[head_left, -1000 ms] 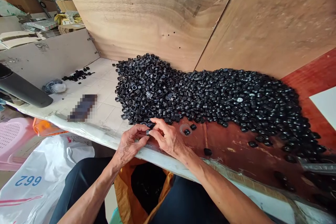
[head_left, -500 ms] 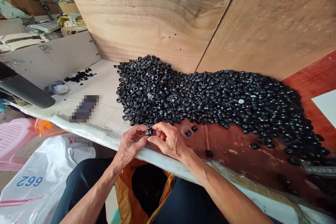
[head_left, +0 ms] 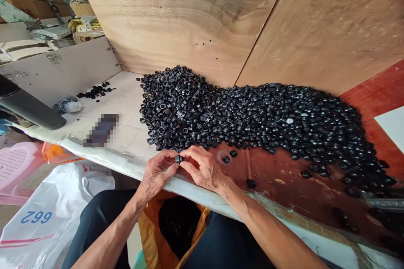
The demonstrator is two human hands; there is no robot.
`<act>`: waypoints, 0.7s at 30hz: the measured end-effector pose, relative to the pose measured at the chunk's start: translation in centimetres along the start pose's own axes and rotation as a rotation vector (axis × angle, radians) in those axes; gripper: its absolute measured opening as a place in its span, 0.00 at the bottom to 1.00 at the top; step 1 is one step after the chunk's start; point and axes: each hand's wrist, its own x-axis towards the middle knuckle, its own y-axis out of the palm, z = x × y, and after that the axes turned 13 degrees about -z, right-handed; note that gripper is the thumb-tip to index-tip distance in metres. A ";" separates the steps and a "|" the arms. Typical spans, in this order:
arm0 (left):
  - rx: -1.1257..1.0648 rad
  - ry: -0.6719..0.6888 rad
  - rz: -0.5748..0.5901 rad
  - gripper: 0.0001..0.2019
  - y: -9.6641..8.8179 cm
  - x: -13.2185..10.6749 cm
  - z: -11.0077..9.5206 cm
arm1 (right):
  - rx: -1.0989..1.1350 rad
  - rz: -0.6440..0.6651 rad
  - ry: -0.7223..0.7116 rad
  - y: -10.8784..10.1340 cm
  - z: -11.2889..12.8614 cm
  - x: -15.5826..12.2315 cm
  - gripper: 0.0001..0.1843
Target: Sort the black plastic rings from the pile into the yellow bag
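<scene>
A small black plastic cap (head_left: 179,159) is pinched between my two hands above the table's front edge. My left hand (head_left: 158,171) closes thumb and fingers on its left side. From the other side my right hand (head_left: 199,167) grips it with bent fingers and thumb, which partly cover it. Just beyond the hands lies a pile of open black rings (head_left: 172,105). It runs into a long heap of glossy black caps (head_left: 284,117) on the right. A few loose black caps (head_left: 233,153) lie right of my right hand, one beside a clear ring.
An orange sack (head_left: 151,235) with a dark inside hangs open below the table edge (head_left: 126,162), between my knees. Plywood boards (head_left: 189,25) wall the back. A grey tube (head_left: 34,105) juts in at left, near a small group of black pieces (head_left: 96,91). A white sack (head_left: 53,214) stands lower left.
My right hand's fingers have shifted slightly at the cap, and more of the cap shows between the hands. The piles look the same.
</scene>
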 end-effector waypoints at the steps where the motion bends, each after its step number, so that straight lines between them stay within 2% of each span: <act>1: 0.002 -0.002 0.003 0.15 0.0 0.0 0.0 | -0.001 -0.001 -0.007 0.0 0.0 -0.1 0.03; 6: -0.029 -0.003 0.008 0.13 0.0 -0.1 -0.1 | 0.013 0.007 -0.066 -0.1 -0.4 -0.2 0.07; 9: 0.006 0.044 0.014 0.11 0.0 0.0 -0.3 | 0.021 0.027 -0.106 -0.2 -0.4 -0.1 0.08; 13: 0.092 0.196 0.023 0.10 -0.2 -0.5 -0.4 | -0.047 0.022 -0.035 -0.3 1.0 -0.3 0.06; 16: 0.119 0.289 -0.018 0.12 -0.3 -2.1 0.0 | -0.117 0.024 0.082 0.0 3.1 -1.3 0.09; 18: 0.089 0.271 -0.055 0.11 -0.3 -3.7 0.2 | -0.133 0.014 0.180 0.3 4.7 -2.4 0.13; 21: -0.104 0.085 -0.020 0.10 -0.4 -6.0 0.3 | -0.130 -0.051 0.234 0.6 7.0 -4.6 0.10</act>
